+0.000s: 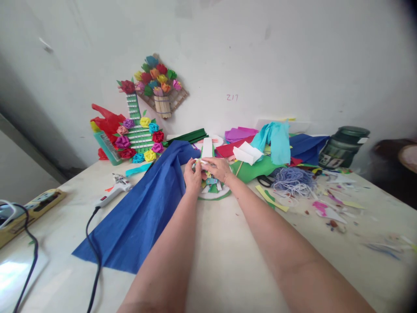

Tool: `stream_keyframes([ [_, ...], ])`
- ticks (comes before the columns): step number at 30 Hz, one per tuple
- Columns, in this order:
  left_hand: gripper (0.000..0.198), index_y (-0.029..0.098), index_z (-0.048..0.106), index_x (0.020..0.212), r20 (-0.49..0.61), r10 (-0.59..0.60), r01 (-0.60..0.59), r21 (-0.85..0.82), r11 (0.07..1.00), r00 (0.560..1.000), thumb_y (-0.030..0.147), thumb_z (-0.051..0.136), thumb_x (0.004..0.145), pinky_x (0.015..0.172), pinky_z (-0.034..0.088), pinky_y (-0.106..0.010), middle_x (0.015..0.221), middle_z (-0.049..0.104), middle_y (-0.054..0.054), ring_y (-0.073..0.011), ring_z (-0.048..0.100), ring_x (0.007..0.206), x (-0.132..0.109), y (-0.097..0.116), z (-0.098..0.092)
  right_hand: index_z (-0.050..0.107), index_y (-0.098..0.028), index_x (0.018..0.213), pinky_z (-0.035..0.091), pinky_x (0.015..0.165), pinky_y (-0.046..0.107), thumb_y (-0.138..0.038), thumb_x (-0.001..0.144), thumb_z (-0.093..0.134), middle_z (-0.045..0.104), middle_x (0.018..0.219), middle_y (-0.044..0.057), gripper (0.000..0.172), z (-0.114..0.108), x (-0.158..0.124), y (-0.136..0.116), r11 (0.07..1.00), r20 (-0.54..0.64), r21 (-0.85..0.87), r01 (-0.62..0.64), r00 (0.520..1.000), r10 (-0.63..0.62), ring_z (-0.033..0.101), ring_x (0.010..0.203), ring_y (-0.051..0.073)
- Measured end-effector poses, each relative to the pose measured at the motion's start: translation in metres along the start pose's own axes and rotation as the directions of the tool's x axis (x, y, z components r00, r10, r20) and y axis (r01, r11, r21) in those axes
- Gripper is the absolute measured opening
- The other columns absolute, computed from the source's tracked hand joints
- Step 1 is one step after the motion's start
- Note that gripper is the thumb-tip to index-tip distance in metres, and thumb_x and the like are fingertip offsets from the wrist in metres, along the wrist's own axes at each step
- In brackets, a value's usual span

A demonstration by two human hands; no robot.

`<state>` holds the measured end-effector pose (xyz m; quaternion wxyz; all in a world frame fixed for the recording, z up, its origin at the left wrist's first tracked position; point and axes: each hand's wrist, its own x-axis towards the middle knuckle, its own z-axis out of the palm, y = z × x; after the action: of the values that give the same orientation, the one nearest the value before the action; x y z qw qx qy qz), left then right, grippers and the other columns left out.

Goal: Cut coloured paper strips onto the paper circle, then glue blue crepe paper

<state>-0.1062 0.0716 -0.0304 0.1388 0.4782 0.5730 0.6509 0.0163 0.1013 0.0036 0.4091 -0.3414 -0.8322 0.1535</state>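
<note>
My left hand point(193, 175) and my right hand point(219, 169) come together near the middle of the table, fingers pinched. Between the fingertips is a small white piece point(202, 161); its kind is too small to tell. Just under the hands lies a round white board with a green rim point(215, 198), carrying several green, white and yellow paper bits. A white strip with green edges point(207, 147) extends behind it. Blue crepe paper point(140, 226) spreads along the left forearm. Part of the board is hidden by the hands.
A glue gun point(114, 191) with a black cord and a power strip point(35, 211) lie left. Paper-flower decorations point(140, 134) stand behind. To the right are black scissors point(265, 181), tangled yarn point(293, 180), paper scraps and a dark green jar point(343, 148).
</note>
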Motion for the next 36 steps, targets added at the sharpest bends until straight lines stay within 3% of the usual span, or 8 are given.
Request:
stream_keyframes([
  [6,0.042,0.017,0.052,0.112,0.017,-0.048,0.048,0.012,0.999,0.999,0.044,0.048,0.079,0.086,0.042,-0.031,0.105,0.061,-0.009,-0.0179,0.057,0.093,0.001,-0.005,-0.001,0.066,-0.018,0.068,0.042,0.085,0.029,-0.036,0.078,0.050,0.065,0.096,0.006,0.026,0.008,0.004,0.010,0.978,-0.189,0.209,-0.025,0.980,0.066,0.058,0.093,0.018],
  [11,0.043,0.018,0.050,0.115,0.025,-0.052,0.052,0.034,0.998,0.998,0.042,0.047,0.080,0.086,0.042,-0.030,0.103,0.060,-0.008,-0.0173,0.057,0.094,0.001,-0.001,-0.003,0.060,-0.016,0.062,0.045,0.072,0.029,-0.043,0.075,0.049,0.063,0.076,0.003,0.032,0.005,0.005,0.013,0.919,-0.225,0.374,-0.125,0.949,0.221,0.058,0.076,0.017],
  [14,0.044,0.017,0.052,0.113,0.035,-0.068,0.067,0.036,0.997,0.997,0.045,0.046,0.080,0.088,0.041,-0.030,0.106,0.060,-0.009,-0.0180,0.057,0.097,0.000,0.002,-0.003,0.063,-0.016,0.079,0.046,0.071,0.028,-0.039,0.073,0.052,0.065,0.080,0.002,0.026,0.005,0.005,0.015,0.875,-0.206,0.430,-0.225,0.919,0.337,0.059,0.078,0.017],
  [17,0.045,0.018,0.052,0.113,0.033,-0.049,0.047,0.052,0.998,0.998,0.047,0.046,0.080,0.090,0.041,-0.030,0.116,0.057,-0.010,-0.0188,0.055,0.103,-0.001,0.003,-0.001,0.054,-0.018,0.112,0.047,0.073,0.029,-0.030,0.074,0.052,0.067,0.088,0.003,0.039,0.008,0.007,0.017,0.851,-0.198,0.472,-0.231,0.912,0.358,0.060,0.082,0.016],
  [21,0.044,0.017,0.051,0.114,0.037,0.081,-0.083,0.072,0.994,0.996,0.044,0.047,0.080,0.096,0.036,-0.029,0.137,0.038,-0.011,-0.0195,0.045,0.118,-0.001,0.002,0.001,0.037,-0.019,0.130,0.048,0.073,0.030,-0.027,0.078,0.044,0.066,0.088,0.003,0.053,0.011,0.008,0.017,0.879,-0.157,0.404,-0.255,0.927,0.341,0.061,0.078,0.015],
  [26,0.043,0.019,0.049,0.120,0.070,0.161,-0.167,0.101,0.981,0.984,0.041,0.044,0.083,0.099,0.034,-0.030,0.135,0.041,-0.010,-0.0182,0.039,0.123,-0.001,0.001,0.001,0.032,-0.019,0.134,0.047,0.078,0.030,-0.022,0.077,0.045,0.060,0.109,0.007,0.059,0.009,0.009,0.018,0.904,-0.185,0.323,-0.281,0.918,0.351,0.059,0.088,0.015],
  [31,0.037,0.020,0.055,0.114,0.100,0.185,-0.200,0.177,0.964,0.978,0.037,0.045,0.083,0.095,0.037,-0.031,0.134,0.042,-0.010,-0.0187,0.040,0.122,-0.001,0.003,0.000,0.057,-0.015,0.111,0.040,0.091,0.029,-0.014,0.072,0.052,0.052,0.122,0.011,0.040,0.007,0.010,0.018,0.963,-0.248,0.175,-0.203,0.938,0.243,0.052,0.106,0.016],
  [36,0.030,0.019,0.061,0.104,0.119,0.192,-0.214,0.219,0.952,0.974,0.033,0.044,0.083,0.097,0.035,-0.034,0.124,0.053,-0.009,-0.0184,0.048,0.115,0.000,0.005,0.001,0.069,-0.015,0.085,0.038,0.094,0.028,-0.015,0.077,0.049,0.062,0.108,0.009,0.021,0.008,0.009,0.015,0.978,-0.123,-0.012,-0.208,0.971,0.205,0.056,0.101,0.015],
])
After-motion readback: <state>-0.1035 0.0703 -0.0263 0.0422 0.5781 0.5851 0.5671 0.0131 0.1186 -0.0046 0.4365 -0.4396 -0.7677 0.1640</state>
